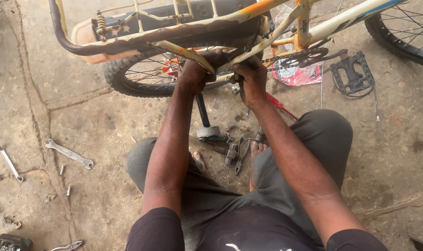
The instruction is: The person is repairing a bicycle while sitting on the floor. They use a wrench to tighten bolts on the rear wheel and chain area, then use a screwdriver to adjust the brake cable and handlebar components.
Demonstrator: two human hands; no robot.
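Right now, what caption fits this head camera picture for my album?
Both hands, left hand and right hand, grip a bicycle frame by the rear wheel, wrenches lying nearby.

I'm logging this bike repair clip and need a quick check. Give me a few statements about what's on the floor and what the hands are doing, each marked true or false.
1. Both hands are at the bicycle's rear wheel. True: the left hand and right hand grip the frame by the rear wheel.
2. The bicycle stands upright on its wheels. False: it is upside down.
3. Two wrenches lie on the floor to the person's left. True: flat wrench, thinner wrench.
4. A pedal is being held. False: the black pedal lies on the concrete.
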